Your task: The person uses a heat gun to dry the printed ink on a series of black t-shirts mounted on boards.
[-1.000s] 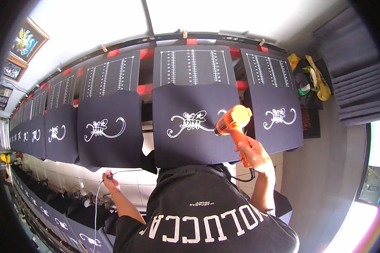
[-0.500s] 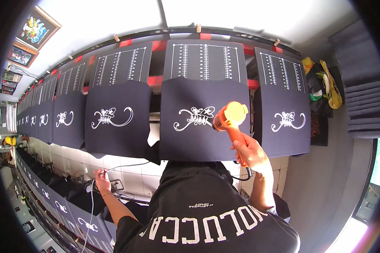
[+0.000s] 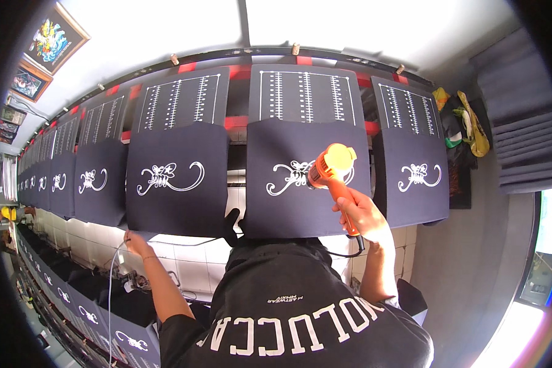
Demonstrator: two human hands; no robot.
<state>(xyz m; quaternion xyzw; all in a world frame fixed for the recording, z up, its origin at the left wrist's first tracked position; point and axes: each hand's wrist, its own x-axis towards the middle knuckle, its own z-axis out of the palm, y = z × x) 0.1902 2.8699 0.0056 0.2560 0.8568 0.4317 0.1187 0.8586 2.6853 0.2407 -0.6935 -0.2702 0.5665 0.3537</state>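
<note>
1. We are seeing the right hand (image 3: 363,216) gripping an orange, pistol-shaped plastic heat gun (image 3: 335,162); its fingers are wrapping the handle, below the head.
2. We are viewing the nozzle pointing leftward over a white line-drawn print (image 3: 282,181) on dark navy fabric (image 3: 306,216), partly hiding it; we are not managing to tell the gap.
3. We are noting the left hand (image 3: 138,243), whose fingers are closing around a thin grey cord (image 3: 110,288).
4. We are observing a flat black board with white scales (image 3: 291,92) bearing the fabric.
5. We are seeing a brown rectangular wall frame (image 3: 73,22) enclosing a multicoloured picture (image 3: 48,42).
</note>
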